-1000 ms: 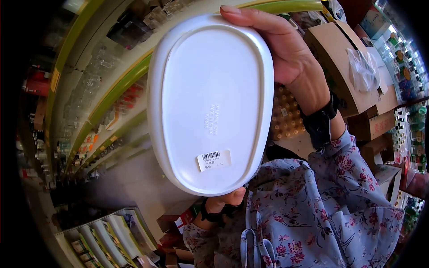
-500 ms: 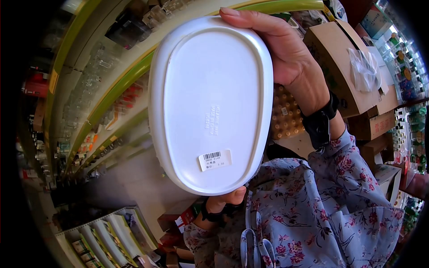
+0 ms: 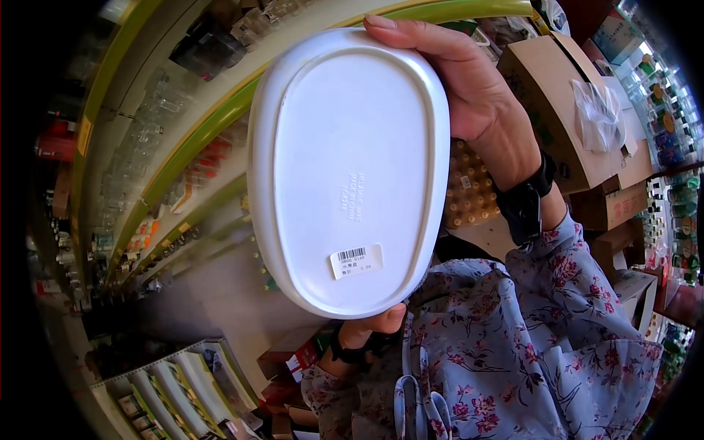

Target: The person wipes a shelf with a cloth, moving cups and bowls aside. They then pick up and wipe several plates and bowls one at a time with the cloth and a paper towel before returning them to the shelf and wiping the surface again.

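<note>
A white oval dish [image 3: 323,139] is held up with its underside toward me. Raised lettering shows near its middle, including words that look like "MADE IN CHINA", and a white barcode price sticker [image 3: 356,262] is stuck near its lower end. My right hand [image 3: 466,81], with a black watch [image 3: 522,202] on the wrist, grips the dish's upper right rim, thumb over the edge. At the bottom rim, my left hand [image 3: 374,326] pinches the dish with its thumb showing; its other fingers are hidden behind. The dish's inner face cannot be seen.
Curved shelves with green edging [image 3: 213,121] hold glassware on the left. Cardboard boxes [image 3: 550,103] are stacked at right, one with a clear plastic bag [image 3: 595,114] on it. Bottles [image 3: 675,139] line the far right. A shelf rack [image 3: 176,389] stands lower left.
The dish has tilted slightly and shifted a little to the right in both hands. The grip stays the same.
</note>
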Demonstrator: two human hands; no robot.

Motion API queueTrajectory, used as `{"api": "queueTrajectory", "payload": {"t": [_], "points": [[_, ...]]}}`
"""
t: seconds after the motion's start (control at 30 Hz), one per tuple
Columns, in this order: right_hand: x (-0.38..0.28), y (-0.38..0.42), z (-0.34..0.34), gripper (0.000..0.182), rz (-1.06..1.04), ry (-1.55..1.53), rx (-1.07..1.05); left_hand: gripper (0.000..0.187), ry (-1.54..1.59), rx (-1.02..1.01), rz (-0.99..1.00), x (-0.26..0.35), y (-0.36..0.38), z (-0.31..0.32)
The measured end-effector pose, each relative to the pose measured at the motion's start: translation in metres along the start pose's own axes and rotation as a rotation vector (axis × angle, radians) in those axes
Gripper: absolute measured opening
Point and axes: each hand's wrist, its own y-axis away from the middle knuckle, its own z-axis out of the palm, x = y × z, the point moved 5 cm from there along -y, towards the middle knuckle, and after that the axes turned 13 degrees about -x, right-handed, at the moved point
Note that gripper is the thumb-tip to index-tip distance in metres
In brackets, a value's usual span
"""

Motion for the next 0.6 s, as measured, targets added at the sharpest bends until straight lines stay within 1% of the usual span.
{"api": "queueTrajectory", "payload": {"t": [0.3,0.4,0.6], "points": [[0.0009,0.0008,-0.0004,0.028,0.045,-0.018,-0.001,0.079,-0.008,-0.008,-0.006,-0.0001,0.0012,0.0004],[-0.0064,0.0068,0.0088,0.028,-0.023,-0.025,-0.089,0.079,-0.014,-0.010,-0.008,-0.0004,0.0014,0.0011],[-0.0072,0.0084,0.0075,0.028,-0.035,-0.010,-0.092,0.079,-0.015,-0.011,-0.008,-0.0015,0.0003,0.0018]]}}
